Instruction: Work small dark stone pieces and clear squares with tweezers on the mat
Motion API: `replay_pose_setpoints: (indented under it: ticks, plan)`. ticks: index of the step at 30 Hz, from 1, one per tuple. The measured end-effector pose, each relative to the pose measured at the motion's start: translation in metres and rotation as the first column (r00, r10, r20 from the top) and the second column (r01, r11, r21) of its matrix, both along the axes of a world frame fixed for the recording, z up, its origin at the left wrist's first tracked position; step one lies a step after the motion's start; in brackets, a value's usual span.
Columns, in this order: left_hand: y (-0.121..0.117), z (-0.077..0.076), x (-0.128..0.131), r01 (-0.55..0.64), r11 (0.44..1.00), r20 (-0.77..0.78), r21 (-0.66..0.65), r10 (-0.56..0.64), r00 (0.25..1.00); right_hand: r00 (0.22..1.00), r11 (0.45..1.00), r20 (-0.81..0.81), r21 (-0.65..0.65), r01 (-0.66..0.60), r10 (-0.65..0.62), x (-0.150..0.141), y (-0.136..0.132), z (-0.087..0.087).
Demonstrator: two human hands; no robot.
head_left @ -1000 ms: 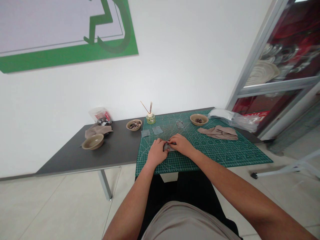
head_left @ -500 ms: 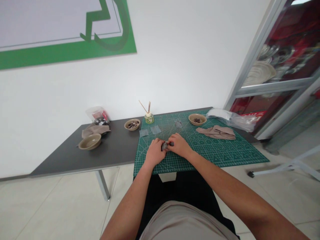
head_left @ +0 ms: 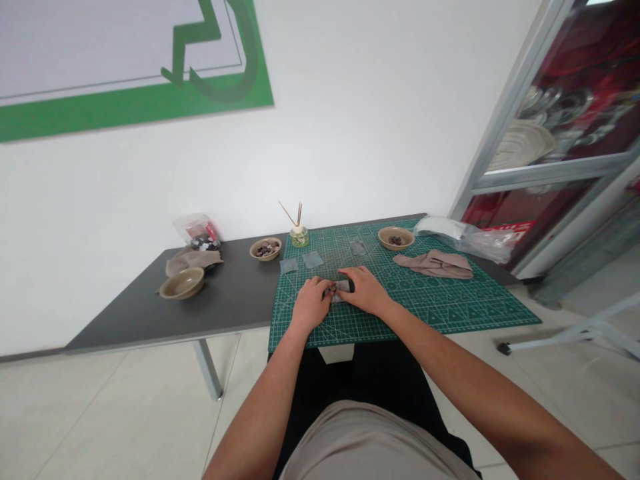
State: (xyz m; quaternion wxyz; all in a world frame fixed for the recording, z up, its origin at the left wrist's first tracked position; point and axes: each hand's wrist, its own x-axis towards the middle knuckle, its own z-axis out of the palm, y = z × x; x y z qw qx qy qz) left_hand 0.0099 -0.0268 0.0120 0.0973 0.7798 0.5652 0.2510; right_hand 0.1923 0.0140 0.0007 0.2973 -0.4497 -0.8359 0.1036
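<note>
Over the front part of the green cutting mat (head_left: 425,307), my left hand (head_left: 311,303) and my right hand (head_left: 367,291) face each other around a small clear plastic bag (head_left: 343,287). Both sets of fingers are closed on the bag from its two sides. Something dark shows at the bag; what it is I cannot make out. Beyond my hands lie more small clear bags: one flat bag (head_left: 289,266) at the left, another bag (head_left: 313,259) beside it, and a bag (head_left: 357,247) farther right that seems to hold something greyish.
A bowl of dark and pinkish pebbles (head_left: 266,249) stands left of a reed diffuser (head_left: 299,235). Right are a bowl with a few dark pieces (head_left: 396,238), a brown cloth (head_left: 434,264) and plastic wrapping (head_left: 467,238). Another bowl (head_left: 183,285) stands on the grey table (head_left: 145,300).
My right hand has opened slightly and shifted a little to the right, so more of the clear bag shows between my hands. My left hand has barely moved.
</note>
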Motion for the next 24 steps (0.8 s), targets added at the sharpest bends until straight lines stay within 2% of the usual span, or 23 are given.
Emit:
replay_pose_setpoints:
  ticks: [3, 7, 12, 17, 20, 24]
  plan:
    - [0.0, -0.001, -0.001, -0.015, 0.999, 0.075, 0.03, 0.013, 0.997, 0.994, 1.0, 0.107, -0.021, 0.007, -0.005, 0.004, 0.004, -0.002]
    - [-0.002, 0.0, -0.003, -0.096, 0.995, 0.225, 0.039, 0.085, 0.971, 0.993, 0.994, 0.118, -0.11, -0.006, 0.019, 0.005, 0.009, 0.004]
    - [-0.006, 0.003, -0.008, -0.185, 0.982, 0.464, -0.031, 0.178, 0.868, 0.997, 0.952, 0.064, -0.305, -0.023, 0.045, 0.006, 0.013, 0.017]
    - [-0.004, 0.002, -0.011, -0.232, 0.968, 0.6, -0.095, 0.241, 0.763, 0.993, 0.957, 0.118, -0.289, 0.006, 0.03, 0.006, 0.02, 0.017]
    - [-0.002, -0.001, -0.012, -0.263, 0.961, 0.625, -0.082, 0.255, 0.737, 0.997, 0.945, 0.02, -0.321, -0.06, 0.07, 0.005, 0.025, 0.014]
    - [0.0, -0.005, -0.013, -0.266, 0.962, 0.665, -0.061, 0.238, 0.708, 0.95, 0.894, -0.306, -0.407, -0.186, 0.059, 0.005, 0.031, 0.008]
